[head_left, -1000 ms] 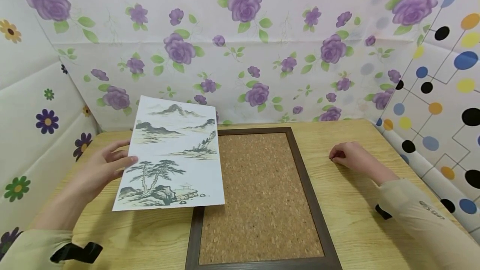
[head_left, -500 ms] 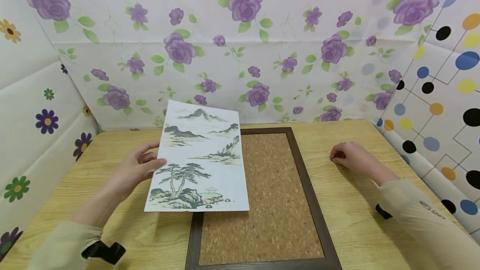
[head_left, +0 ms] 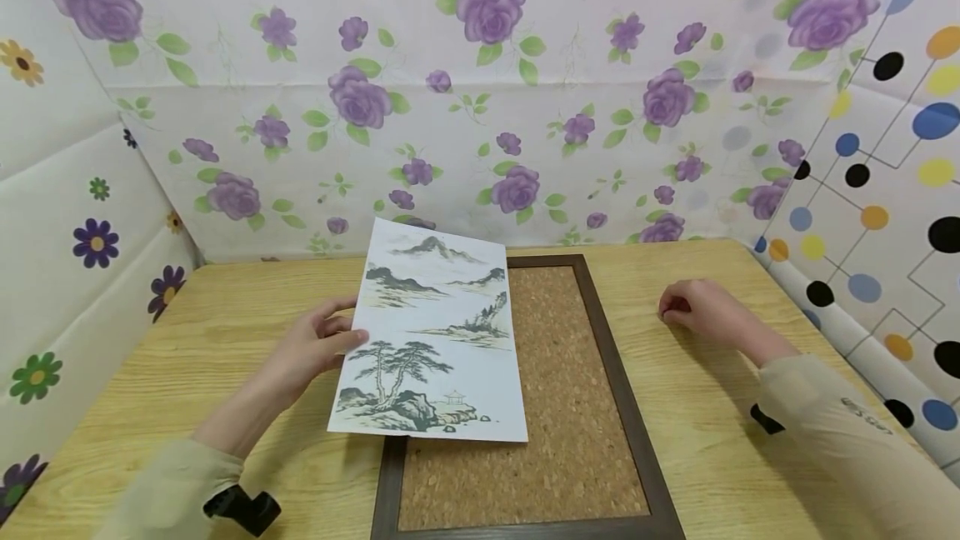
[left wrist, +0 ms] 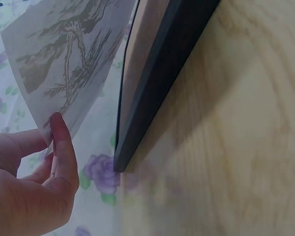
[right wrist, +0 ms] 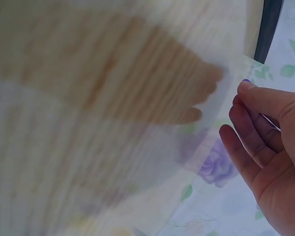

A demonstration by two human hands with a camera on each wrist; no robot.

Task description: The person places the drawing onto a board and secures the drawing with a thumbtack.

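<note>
My left hand pinches a sheet of paper by its left edge, thumb in front. Mountains, pines and a small pavilion are printed on it in ink-painting style. The sheet is tilted and overlaps the left part of a cork board in a dark brown frame. In the left wrist view, thumb and fingers grip the paper near its edge. My right hand is low over the table, right of the board. A small blue-purple thing shows at its pinched thumb and fingertip, mostly hidden.
The board lies on a light wooden table. Flowered sheeting stands behind the table, and a dotted sheet runs along the right side. A black strap is on the left sleeve.
My left hand has carried the paper to the right and slightly down, so it covers more of the cork board. My right hand has stayed in place.
</note>
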